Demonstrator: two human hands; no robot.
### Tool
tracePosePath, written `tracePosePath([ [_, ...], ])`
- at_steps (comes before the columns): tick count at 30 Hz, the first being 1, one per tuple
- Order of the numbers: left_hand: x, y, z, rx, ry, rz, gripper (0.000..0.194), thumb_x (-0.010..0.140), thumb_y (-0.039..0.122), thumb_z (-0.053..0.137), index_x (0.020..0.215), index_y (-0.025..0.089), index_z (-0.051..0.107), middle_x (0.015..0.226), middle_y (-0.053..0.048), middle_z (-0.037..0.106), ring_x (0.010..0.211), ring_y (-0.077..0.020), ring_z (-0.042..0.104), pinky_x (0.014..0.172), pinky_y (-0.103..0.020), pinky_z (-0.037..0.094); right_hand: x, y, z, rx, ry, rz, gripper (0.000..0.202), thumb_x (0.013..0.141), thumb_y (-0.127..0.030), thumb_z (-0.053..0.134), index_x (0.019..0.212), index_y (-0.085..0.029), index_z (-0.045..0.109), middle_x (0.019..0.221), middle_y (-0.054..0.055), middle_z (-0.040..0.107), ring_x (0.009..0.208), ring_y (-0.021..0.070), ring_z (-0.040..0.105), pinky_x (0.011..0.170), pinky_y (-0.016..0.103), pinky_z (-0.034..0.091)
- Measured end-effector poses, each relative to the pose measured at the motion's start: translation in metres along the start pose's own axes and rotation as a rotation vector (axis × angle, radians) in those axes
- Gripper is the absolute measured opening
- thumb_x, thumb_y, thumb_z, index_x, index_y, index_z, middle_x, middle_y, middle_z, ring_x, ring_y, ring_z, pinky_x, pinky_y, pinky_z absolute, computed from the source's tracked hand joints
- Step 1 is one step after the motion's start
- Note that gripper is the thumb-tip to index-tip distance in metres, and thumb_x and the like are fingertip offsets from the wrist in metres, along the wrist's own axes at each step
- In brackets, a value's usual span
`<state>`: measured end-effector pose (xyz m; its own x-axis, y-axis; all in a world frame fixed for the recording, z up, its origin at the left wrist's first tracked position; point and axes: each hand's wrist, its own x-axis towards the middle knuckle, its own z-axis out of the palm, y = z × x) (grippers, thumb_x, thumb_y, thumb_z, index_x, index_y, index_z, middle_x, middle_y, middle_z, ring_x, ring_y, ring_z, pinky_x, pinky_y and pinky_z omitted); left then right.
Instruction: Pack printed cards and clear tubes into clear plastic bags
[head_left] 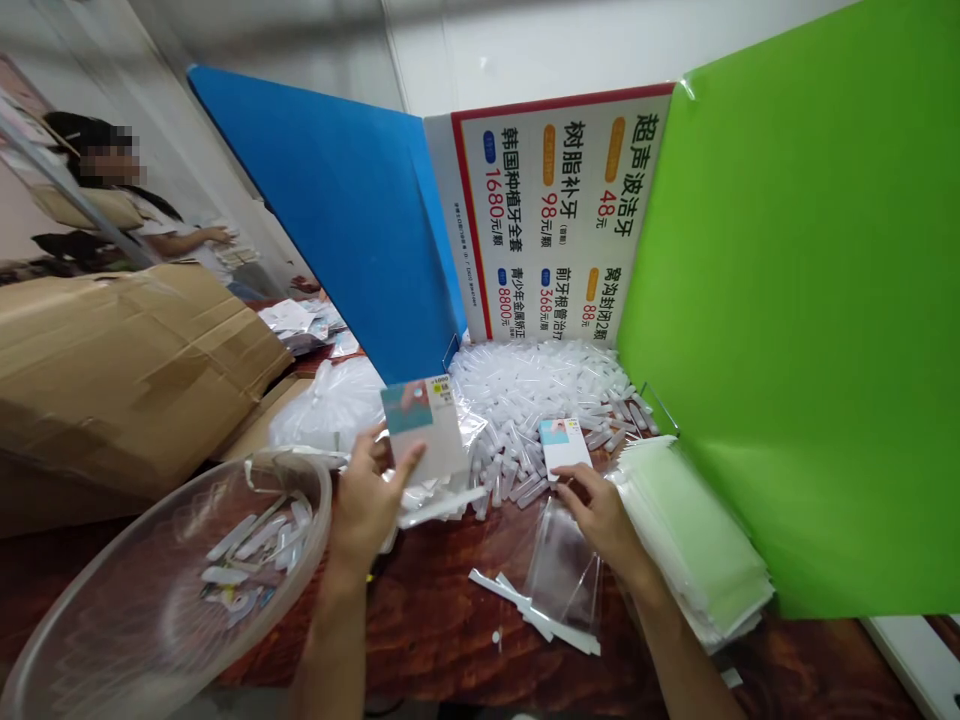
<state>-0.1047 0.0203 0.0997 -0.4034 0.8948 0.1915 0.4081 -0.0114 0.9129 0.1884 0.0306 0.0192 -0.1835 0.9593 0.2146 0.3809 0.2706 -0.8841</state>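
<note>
My left hand is closed around a stack of printed cards, its thumb across the front. The top card has a teal picture panel and a yellow mark. My right hand pinches the lower edge of a single, similar card. Just below those fingertips, a clear plastic bag lies on the table; whether the fingers also touch it I cannot tell. White paper strips lie under and beside the bag. Behind both hands spreads a heap of small white plastic tubes.
A stack of clear bags is at right, beside a green panel. A blue panel and a printed board stand behind the heap. At left are a plastic basket with scraps, a cardboard box and another person.
</note>
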Motion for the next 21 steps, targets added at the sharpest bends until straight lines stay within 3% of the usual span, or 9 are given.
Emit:
tracePosePath([
  [2,0.038,-0.005,-0.018,0.236,0.046,0.126,0.054,0.077,0.055,0.068,0.117,0.019,0.066,0.101,-0.008,0.074,0.087,-0.0258,0.068,0.082,-0.039,0.054,0.018,0.005,-0.006,-0.376,0.047,-0.002,0.025,0.095,-0.023,0.05,0.11,-0.018,0.069,0.106,0.011,0.069,0.099,0.0249,0.063,0.088,0.035,0.048],
  [4,0.071,-0.016,-0.027,0.449,-0.006,0.211,0.043,0.077,0.054,0.065,0.1,0.019,0.073,0.097,-0.01,0.073,0.086,-0.0273,0.066,0.085,-0.041,0.052,0.033,0.011,-0.006,-0.637,0.095,0.088,0.026,0.094,-0.021,0.051,0.109,-0.014,0.07,0.108,0.017,0.068,0.103,0.0294,0.062,0.09,0.039,0.047],
  [8,0.095,-0.024,-0.027,0.685,-0.028,0.346,0.03,0.078,0.047,0.062,0.086,0.02,0.074,0.101,-0.014,0.068,0.097,-0.0336,0.062,0.092,-0.047,0.048,0.045,0.023,0.002,-0.767,0.16,0.227,0.027,0.091,-0.027,0.058,0.101,-0.005,0.071,0.105,0.029,0.066,0.101,0.0387,0.062,0.082,0.045,0.047],
  [11,0.06,-0.012,-0.013,0.616,0.041,0.463,0.03,0.087,0.045,0.055,0.088,0.021,0.072,0.1,-0.013,0.067,0.098,-0.0324,0.06,0.093,-0.047,0.046,0.043,0.029,0.007,-0.799,0.168,0.262,0.027,0.089,-0.028,0.063,0.101,-0.005,0.071,0.105,0.028,0.067,0.098,0.0388,0.064,0.08,0.044,0.047],
  [13,0.017,-0.006,0.006,0.466,-0.028,0.472,0.031,0.094,0.044,0.05,0.09,0.021,0.07,0.094,-0.009,0.066,0.093,-0.0274,0.062,0.09,-0.041,0.048,0.04,0.03,0.008,-0.806,0.176,0.271,0.026,0.088,-0.028,0.065,0.103,-0.007,0.069,0.106,0.026,0.067,0.099,0.0373,0.064,0.08,0.042,0.046],
  [14,-0.006,-0.007,0.02,0.389,-0.139,0.442,0.029,0.095,0.043,0.049,0.091,0.022,0.069,0.094,-0.008,0.067,0.091,-0.0248,0.063,0.088,-0.038,0.049,0.039,0.03,0.008,-0.807,0.181,0.274,0.026,0.088,-0.027,0.065,0.104,-0.008,0.069,0.107,0.025,0.067,0.1,0.0366,0.064,0.081,0.041,0.046],
  [17,-0.067,-0.03,0.068,0.332,-0.462,0.317,0.026,0.095,0.039,0.054,0.109,0.021,0.066,0.106,-0.009,0.068,0.102,-0.0245,0.064,0.092,-0.036,0.05,0.037,0.028,0.005,-0.798,0.202,0.278,0.025,0.088,-0.027,0.065,0.107,-0.01,0.066,0.11,0.023,0.066,0.104,0.035,0.063,0.082,0.038,0.046],
  [19,-0.094,-0.055,0.097,0.451,-0.504,0.217,0.041,0.087,0.035,0.065,0.125,0.018,0.06,0.119,-0.013,0.065,0.114,-0.0292,0.06,0.096,-0.041,0.048,0.036,0.028,0.003,-0.781,0.224,0.285,0.024,0.09,-0.027,0.063,0.108,-0.01,0.064,0.109,0.021,0.067,0.102,0.0332,0.065,0.079,0.035,0.045],
  [21,-0.11,-0.079,0.115,0.624,-0.435,0.143,0.062,0.08,0.032,0.074,0.136,0.014,0.052,0.129,-0.017,0.061,0.121,-0.0346,0.055,0.098,-0.047,0.046,0.034,0.028,0.0,-0.762,0.249,0.299,0.022,0.094,-0.027,0.056,0.109,-0.013,0.063,0.105,0.017,0.07,0.093,0.0292,0.068,0.073,0.032,0.045],
])
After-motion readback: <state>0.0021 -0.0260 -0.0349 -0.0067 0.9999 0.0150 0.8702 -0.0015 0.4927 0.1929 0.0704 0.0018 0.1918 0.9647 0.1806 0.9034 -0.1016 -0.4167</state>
